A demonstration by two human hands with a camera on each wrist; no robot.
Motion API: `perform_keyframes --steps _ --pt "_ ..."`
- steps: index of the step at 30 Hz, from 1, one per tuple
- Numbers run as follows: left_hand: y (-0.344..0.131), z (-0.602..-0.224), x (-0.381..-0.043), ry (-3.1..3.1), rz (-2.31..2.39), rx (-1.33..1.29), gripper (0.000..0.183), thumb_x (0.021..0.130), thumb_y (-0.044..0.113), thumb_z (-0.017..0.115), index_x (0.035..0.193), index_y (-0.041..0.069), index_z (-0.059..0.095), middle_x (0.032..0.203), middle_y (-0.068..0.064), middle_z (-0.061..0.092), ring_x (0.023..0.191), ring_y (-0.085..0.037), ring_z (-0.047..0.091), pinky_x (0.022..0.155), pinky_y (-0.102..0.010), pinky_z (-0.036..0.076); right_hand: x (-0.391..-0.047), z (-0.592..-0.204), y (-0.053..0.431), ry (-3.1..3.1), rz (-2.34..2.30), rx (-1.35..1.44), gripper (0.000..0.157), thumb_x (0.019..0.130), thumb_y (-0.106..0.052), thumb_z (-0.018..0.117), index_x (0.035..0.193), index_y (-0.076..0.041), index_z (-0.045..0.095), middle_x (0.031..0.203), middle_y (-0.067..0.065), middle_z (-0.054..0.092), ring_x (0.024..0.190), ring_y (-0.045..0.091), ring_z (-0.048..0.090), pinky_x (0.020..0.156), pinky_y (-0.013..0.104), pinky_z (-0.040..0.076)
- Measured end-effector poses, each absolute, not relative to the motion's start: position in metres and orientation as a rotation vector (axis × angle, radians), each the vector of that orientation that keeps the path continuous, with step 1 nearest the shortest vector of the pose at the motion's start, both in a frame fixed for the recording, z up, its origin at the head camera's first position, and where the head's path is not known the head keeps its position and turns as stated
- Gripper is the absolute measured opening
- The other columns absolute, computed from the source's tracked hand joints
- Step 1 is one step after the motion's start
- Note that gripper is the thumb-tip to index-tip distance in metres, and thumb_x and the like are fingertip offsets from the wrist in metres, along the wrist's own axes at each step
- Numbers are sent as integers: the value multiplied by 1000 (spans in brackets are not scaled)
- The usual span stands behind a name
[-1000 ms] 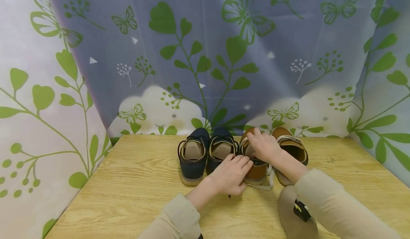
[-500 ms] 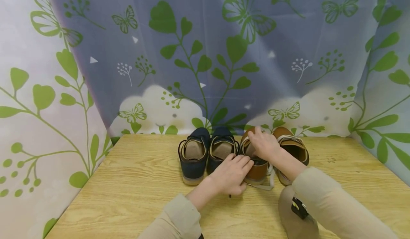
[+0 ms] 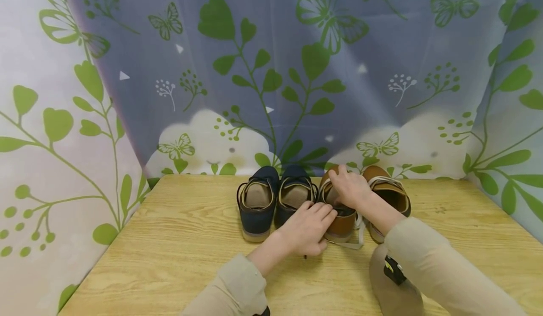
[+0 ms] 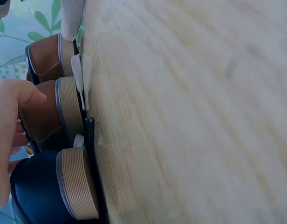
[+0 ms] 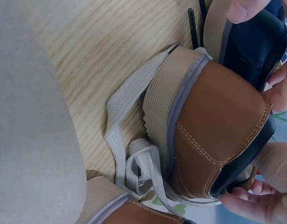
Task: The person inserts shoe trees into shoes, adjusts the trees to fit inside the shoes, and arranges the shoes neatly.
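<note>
In the head view, my left hand (image 3: 307, 231) holds the heel of a brown leather shoe (image 3: 342, 224). Its thumb (image 4: 36, 96) lies on the heel leather in the left wrist view, with other fingers at the shoe's side. Over the front of that shoe's opening is my right hand (image 3: 352, 189), its fingers (image 5: 241, 205) curled at the collar edge in the right wrist view. A pale insole shows inside. Off-white laces (image 5: 118, 126) trail onto the table behind the heel. The matching brown shoe (image 3: 392, 200) stands to the right, partly behind my right forearm.
Two navy shoes (image 3: 256, 219) stand side by side on the left. A rounded beige object (image 3: 383, 278) with a black patch shows beside my right sleeve. Wood-grain table (image 3: 186, 250) surrounds the shoes, and a patterned cloth (image 3: 237, 71) hangs close behind their toes.
Both hands keep their places on the brown shoe. The right forearm has shifted slightly to the left, and the head view has tilted a little downward.
</note>
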State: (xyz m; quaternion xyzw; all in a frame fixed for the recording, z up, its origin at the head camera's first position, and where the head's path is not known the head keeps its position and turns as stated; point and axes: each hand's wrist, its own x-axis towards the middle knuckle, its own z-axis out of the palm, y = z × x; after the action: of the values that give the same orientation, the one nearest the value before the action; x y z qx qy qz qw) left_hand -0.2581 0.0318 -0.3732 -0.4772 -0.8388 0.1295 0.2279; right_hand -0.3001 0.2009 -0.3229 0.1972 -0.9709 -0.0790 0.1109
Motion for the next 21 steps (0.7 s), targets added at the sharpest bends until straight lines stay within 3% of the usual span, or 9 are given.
perform_keyframes --steps 14,21 --pt "31 -373 -258 -2300 337 -1317 61 82 41 55 134 10 47 128 -4 48 117 -18 45 94 -35 37 -302 -324 199 -2879 -273 571 64 68 -25 82 113 5 47 101 27 47 53 25 51 48 32 48" --pt "31 -374 -258 -2307 337 -1314 61 82 41 55 134 10 46 128 -3 48 117 -18 45 95 -35 37 -303 -320 201 -2904 -235 596 59 71 -22 81 112 4 47 102 27 46 56 27 53 50 34 48"
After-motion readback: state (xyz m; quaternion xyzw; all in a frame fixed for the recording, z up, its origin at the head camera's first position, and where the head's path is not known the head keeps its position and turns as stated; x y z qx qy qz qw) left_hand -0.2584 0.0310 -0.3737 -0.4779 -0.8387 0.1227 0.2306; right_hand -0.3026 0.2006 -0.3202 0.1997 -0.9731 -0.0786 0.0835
